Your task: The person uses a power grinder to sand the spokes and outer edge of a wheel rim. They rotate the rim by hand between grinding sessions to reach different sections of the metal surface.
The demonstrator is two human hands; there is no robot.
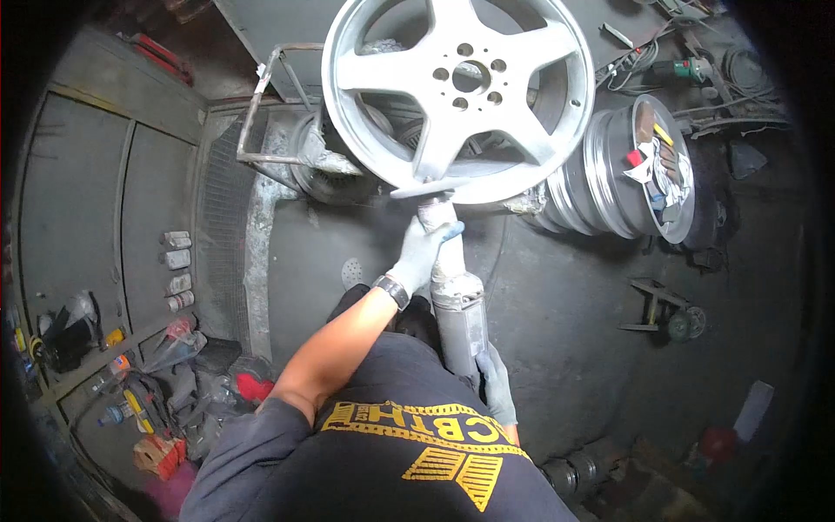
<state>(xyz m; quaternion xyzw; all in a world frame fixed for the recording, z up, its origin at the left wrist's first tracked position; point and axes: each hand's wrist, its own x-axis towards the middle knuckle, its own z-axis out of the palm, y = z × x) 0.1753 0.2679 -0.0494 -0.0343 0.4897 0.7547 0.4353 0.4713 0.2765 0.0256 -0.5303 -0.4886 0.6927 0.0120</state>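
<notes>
My left hand point(422, 255), in a pale glove with a dark watch at the wrist, is closed around the front neck of a dusty grey angle grinder point(458, 317). Lower down, my gloved right hand point(496, 384) grips the rear of the grinder's body by my waist. The grinder points away from me, and its round disc point(424, 189) overlaps the lower rim of a silver five-spoke alloy wheel point(444, 130). The wheel is propped up, its face turned toward me.
A metal frame point(280, 161) stands around the wheel's left. Another wheel rim point(604, 178) lies on the right, small tools and papers inside it. Cables and a green power tool point(687, 68) sit at the far right. Clutter fills the floor beside the grey cabinet point(74, 187).
</notes>
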